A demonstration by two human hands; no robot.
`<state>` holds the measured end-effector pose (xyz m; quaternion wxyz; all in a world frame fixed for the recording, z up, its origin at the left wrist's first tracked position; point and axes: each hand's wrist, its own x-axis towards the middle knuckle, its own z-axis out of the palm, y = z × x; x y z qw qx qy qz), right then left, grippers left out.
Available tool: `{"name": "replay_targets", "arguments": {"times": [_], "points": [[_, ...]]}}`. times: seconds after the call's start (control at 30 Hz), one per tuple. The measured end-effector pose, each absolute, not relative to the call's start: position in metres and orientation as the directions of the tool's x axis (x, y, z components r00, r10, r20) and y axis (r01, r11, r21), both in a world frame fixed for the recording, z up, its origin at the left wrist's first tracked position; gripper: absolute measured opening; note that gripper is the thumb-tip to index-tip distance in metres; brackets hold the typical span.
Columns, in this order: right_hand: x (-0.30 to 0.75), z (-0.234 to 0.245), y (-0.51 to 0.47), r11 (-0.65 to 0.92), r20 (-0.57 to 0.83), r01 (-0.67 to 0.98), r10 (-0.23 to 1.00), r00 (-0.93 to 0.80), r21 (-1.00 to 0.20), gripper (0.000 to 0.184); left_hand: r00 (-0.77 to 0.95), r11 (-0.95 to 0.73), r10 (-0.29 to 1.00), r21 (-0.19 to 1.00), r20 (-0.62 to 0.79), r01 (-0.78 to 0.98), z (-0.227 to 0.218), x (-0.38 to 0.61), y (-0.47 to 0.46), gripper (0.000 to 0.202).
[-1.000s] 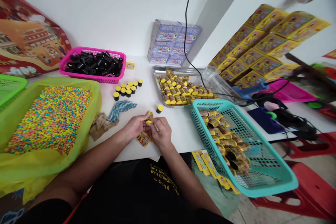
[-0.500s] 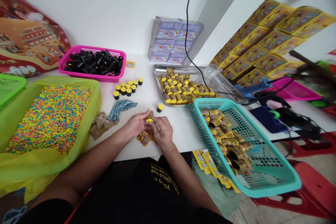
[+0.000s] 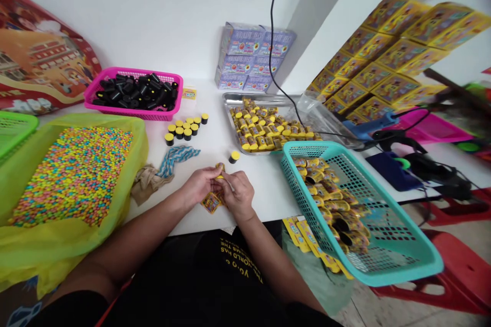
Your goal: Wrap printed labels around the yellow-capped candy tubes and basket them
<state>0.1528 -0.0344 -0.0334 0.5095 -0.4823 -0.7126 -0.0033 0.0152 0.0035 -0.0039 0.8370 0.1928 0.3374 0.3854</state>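
Close to the table's front edge, my left hand point(image 3: 200, 185) and my right hand point(image 3: 239, 192) meet around a small yellow-lidded canister point(image 3: 220, 167) with a printed wrap. Fingers of both hands press on it and hide much of it. Below them lie several printed yellow labels point(image 3: 210, 203), partly covered by my right hand. Just beyond my fingers, one black canister with a yellow lid point(image 3: 233, 157) stands upright. A group of similar black canisters point(image 3: 187, 134) stands farther back to the left.
At left are a bin of colourful candies point(image 3: 76, 168) and a pink basket point(image 3: 90, 104) of black canisters. A metal tray point(image 3: 229, 99) and a teal basket point(image 3: 387, 189) hold wrapped canisters. A blue-striped cloth point(image 3: 174, 159) lies left of my hands. A black cable point(image 3: 273, 25) hangs over the tray.
My right fingers have shifted over the canister and now cover more of its yellow lid. The view has moved slightly; the surrounding things stay put.
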Motion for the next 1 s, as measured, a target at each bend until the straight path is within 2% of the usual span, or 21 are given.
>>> {"name": "replay_targets", "arguments": {"times": [0.17, 0.4, 0.5, 0.6, 0.73, 0.87, 1.0], "points": [[0.153, -0.031, -0.034, 0.568, 0.739, 0.608, 0.672, 0.047, -0.555, 0.019, 0.485, 0.638, 0.767, 0.587, -0.421, -0.499, -0.005, 0.016, 0.002, 0.018], [0.153, -0.033, -0.033, 0.528, 0.7, 0.615, 0.712, 0.054, -0.586, 0.019, 0.46, 0.614, 0.786, 0.612, -0.414, -0.499, -0.001, 0.016, 0.002, 0.019], [0.15, -0.025, -0.038, 0.501, 0.661, 0.618, 0.749, 0.04, -0.606, 0.026, 0.382, 0.512, 0.855, 0.684, -0.351, -0.52, 0.009, 0.017, -0.002, 0.029], [0.146, -0.017, -0.04, 0.423, 0.606, 0.691, 0.795, 0.028, -0.586, 0.036, 0.32, 0.4, 0.908, 0.784, -0.269, -0.475, 0.013, 0.017, -0.005, 0.032], [0.14, -0.013, -0.037, 0.269, 0.51, 0.817, 0.859, 0.035, -0.51, 0.032, 0.313, 0.375, 0.914, 0.833, -0.259, -0.406, 0.009, 0.019, -0.006, 0.035], [0.137, -0.003, -0.042, 0.153, 0.395, 0.876, 0.918, 0.046, -0.457, 0.026, 0.297, 0.324, 0.927, 0.889, -0.23, -0.323, 0.009, 0.021, -0.012, 0.036], [0.173, 0.028, -0.061, 0.167, 0.407, 0.841, 0.911, 0.068, -0.515, 0.029, 0.29, 0.251, 0.938, 0.95, -0.192, -0.186, 0.015, 0.018, -0.014, 0.051]]}}
